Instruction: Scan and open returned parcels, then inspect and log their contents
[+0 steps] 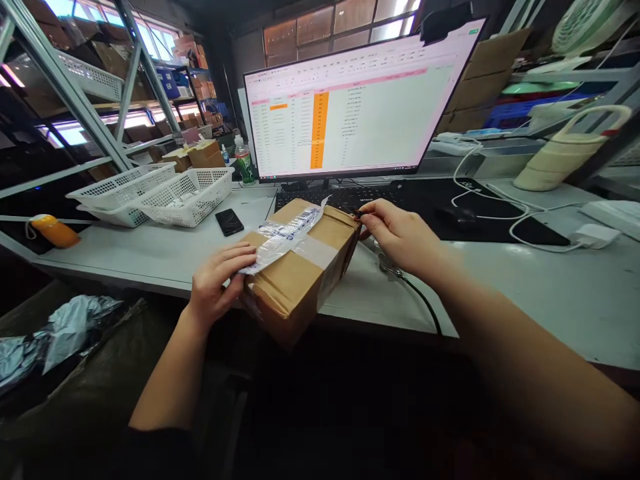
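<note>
A taped cardboard box rests tilted over the front edge of the desk. White tape with blue print crosses its top, and one end sticks up at the far edge. My left hand grips the near left corner, fingers on top and thumb against the side. At the far right corner, my right hand pinches a small dark thing against the box edge; its kind is mostly hidden by the fingers. Below that hand, a black cable runs over the desk edge.
A monitor stands behind the box, with a keyboard and a mouse before it. White baskets, a phone and a green bottle are to the left. White cables lie at right.
</note>
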